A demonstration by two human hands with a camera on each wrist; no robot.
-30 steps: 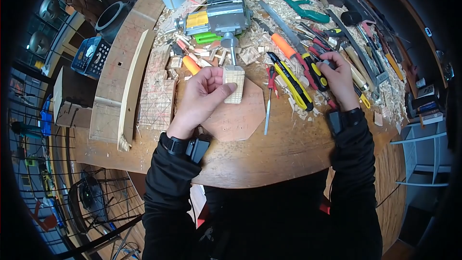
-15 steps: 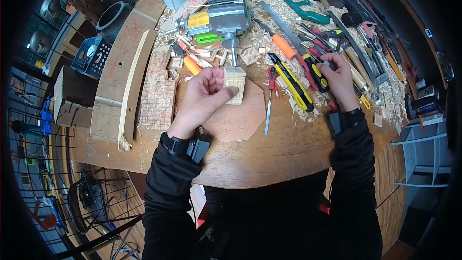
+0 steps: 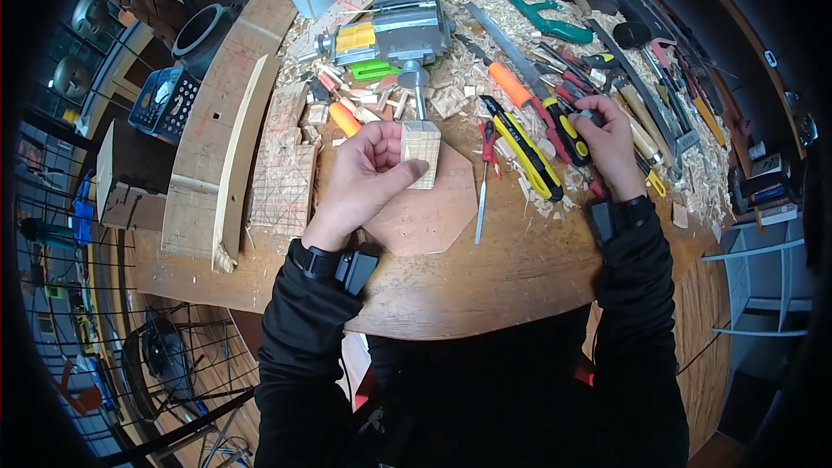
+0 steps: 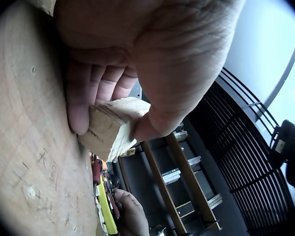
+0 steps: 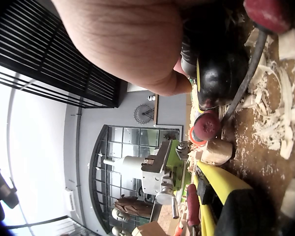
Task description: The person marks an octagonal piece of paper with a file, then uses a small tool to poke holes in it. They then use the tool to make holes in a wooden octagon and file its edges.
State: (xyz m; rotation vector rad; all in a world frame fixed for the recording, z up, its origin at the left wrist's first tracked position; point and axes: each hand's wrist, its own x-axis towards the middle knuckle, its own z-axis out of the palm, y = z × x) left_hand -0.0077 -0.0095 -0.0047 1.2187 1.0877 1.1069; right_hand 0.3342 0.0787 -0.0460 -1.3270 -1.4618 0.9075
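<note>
My left hand (image 3: 364, 178) pinches a small squared block of pale wood (image 3: 422, 146) between thumb and fingers. In the left wrist view the block (image 4: 110, 128) is tilted, its lower end close over a flat octagonal board (image 3: 433, 221) with pencil marks. On the right, my right hand (image 3: 614, 147) has curled fingers and thumb at a black-and-yellow handled tool (image 3: 568, 128) lying among other tools. The right wrist view shows the thumb against its black handle (image 5: 221, 73); the far fingers are hidden there.
A yellow utility knife (image 3: 523, 149) and a thin red-handled tool (image 3: 483, 199) lie between the hands. Behind them stands a metal vise (image 3: 403, 26) amid shavings. Curved and gridded wood pieces (image 3: 282, 173) lie left; several files, chisels and hammers crowd the right.
The block has tipped slightly in my left hand, showing more of its top end, with the thumb a little lower on it. My right hand stays in place.
</note>
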